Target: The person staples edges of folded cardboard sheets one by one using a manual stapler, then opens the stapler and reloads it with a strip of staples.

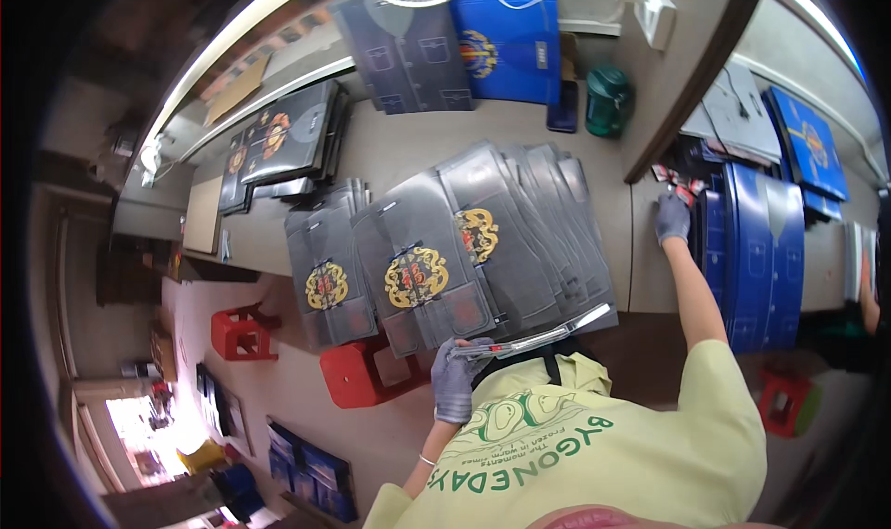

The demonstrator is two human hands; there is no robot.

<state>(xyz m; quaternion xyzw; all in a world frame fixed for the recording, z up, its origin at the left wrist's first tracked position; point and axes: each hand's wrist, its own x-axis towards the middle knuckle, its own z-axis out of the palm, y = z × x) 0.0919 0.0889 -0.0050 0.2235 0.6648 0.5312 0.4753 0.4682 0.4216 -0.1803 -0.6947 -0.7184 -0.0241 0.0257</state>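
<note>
Grey gloves cover both hands. At the lower centre of the frame, the left hand (452,385) has its fingers closed on the near end of a thin dark folder (520,346), seen almost edge-on with a pale shine along its rim, just in front of the pale yellow-green shirt (603,450). Right of centre, the right hand (673,219) is stretched out to some small red-and-white pieces (687,189) on the worktop (608,204); its fingers are bent over beside them, and I cannot tell how far open they are or whether they have hold of any.

Between the hands, mid-frame, lies a fanned stack of grey folders (538,232), overlapping one another, with gold and red emblems on those at the front. A smaller grey stack (316,251) sits just left of it. Blue folders (766,251) lie at the right, near the right hand, beyond the foot of a brown partition (691,56).

At the top centre, a dark grey folder (399,56) and a blue one stand upright side by side, with a dark phone (562,109) and a green jar (608,102) to their right. Black folders (292,130) are piled at the upper left. Below the smaller stack, a red stool (348,378) stands on the floor.
</note>
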